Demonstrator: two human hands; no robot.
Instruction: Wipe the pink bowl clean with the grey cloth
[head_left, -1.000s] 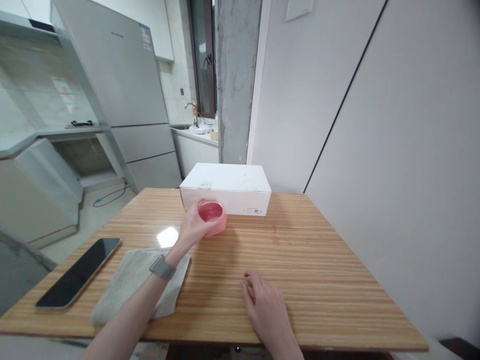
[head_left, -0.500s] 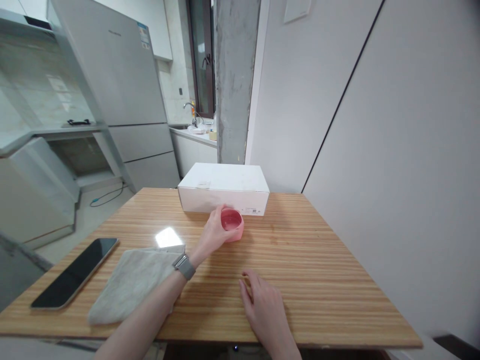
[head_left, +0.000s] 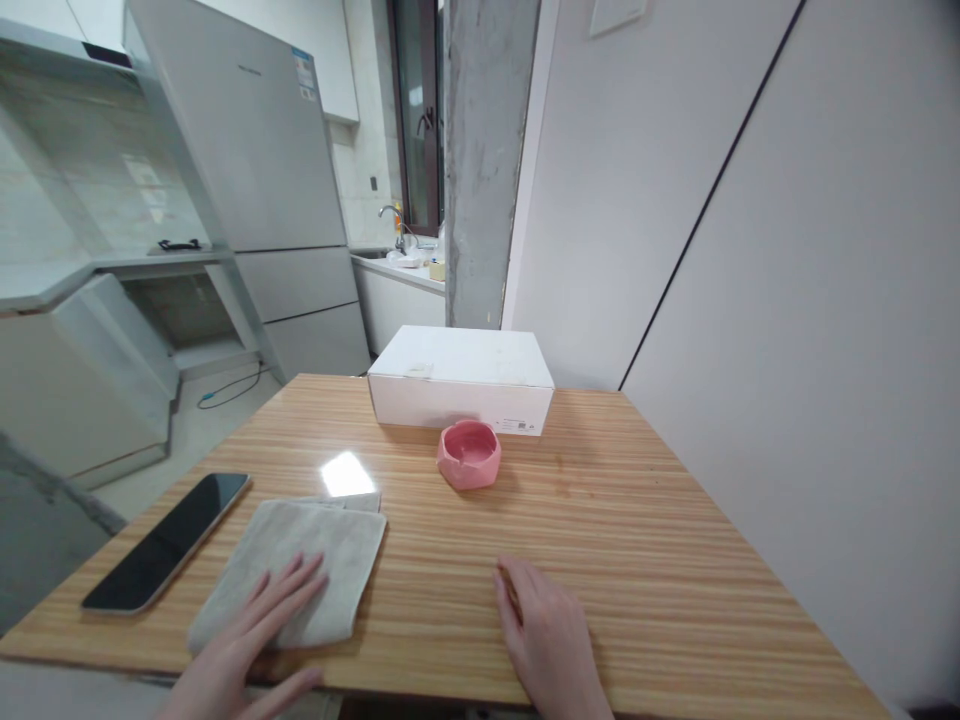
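A pink ashtray [head_left: 470, 474] with faceted sides and notches in its rim stands upright on the wooden table, just in front of a white box [head_left: 457, 398]. My left hand [head_left: 251, 635] is over a folded grey cloth [head_left: 341, 560] at the lower left. Its fingers are spread and nothing is in them; whether they press on the cloth I cannot tell. Nearer the middle front, my right hand [head_left: 551, 630] rests on the tabletop, loosely curled. A small gap shows between thumb and forefinger, with no object visible in it.
Left of the cloth lies a black phone [head_left: 169, 545]. The wooden table [head_left: 637, 540] narrows away from me, with a white wall [head_left: 810, 330] along its right. Behind stand a grey pillar [head_left: 487, 170] and a fridge [head_left: 247, 150].
My left hand has let go of the ashtray and moved back towards me, over the cloth. The ashtray stays near the box. My right hand has hardly moved.
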